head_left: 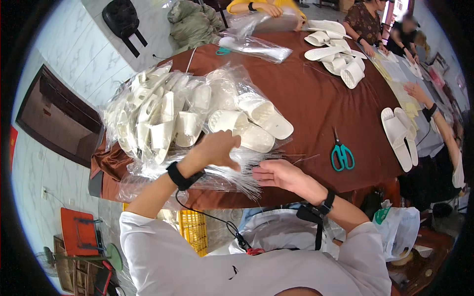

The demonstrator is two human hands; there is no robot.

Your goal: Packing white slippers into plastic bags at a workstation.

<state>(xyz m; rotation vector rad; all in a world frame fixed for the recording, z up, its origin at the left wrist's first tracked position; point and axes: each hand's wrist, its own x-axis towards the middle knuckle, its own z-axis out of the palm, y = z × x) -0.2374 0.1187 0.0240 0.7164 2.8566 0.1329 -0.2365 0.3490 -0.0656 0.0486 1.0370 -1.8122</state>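
A bundle of thin, pale, straight strands (pixel 244 172), whose kind I cannot make out, lies near the table's front edge. My left hand (pixel 217 150) is above it, fingers curved and thumb apart, with nothing visible in its grasp. By the strands' right ends, my right hand (pixel 284 175) has its fingers stretched out toward the left hand, and it is open. Just beyond my left hand rests a pair of white slippers (pixel 254 138) with clear plastic around it. To the left of that pair, more white slippers in clear bags (pixel 160 121) are heaped up.
Teal-handled scissors (pixel 341 157) lie right of my hands on the brown tablecloth (pixel 306 113). Loose white slippers (pixel 399 135) sit at the right edge, and more slippers (pixel 338 59) are stacked farther back. Across the table, a person in yellow (pixel 269 9) handles clear bags (pixel 256 47). Other people work at right.
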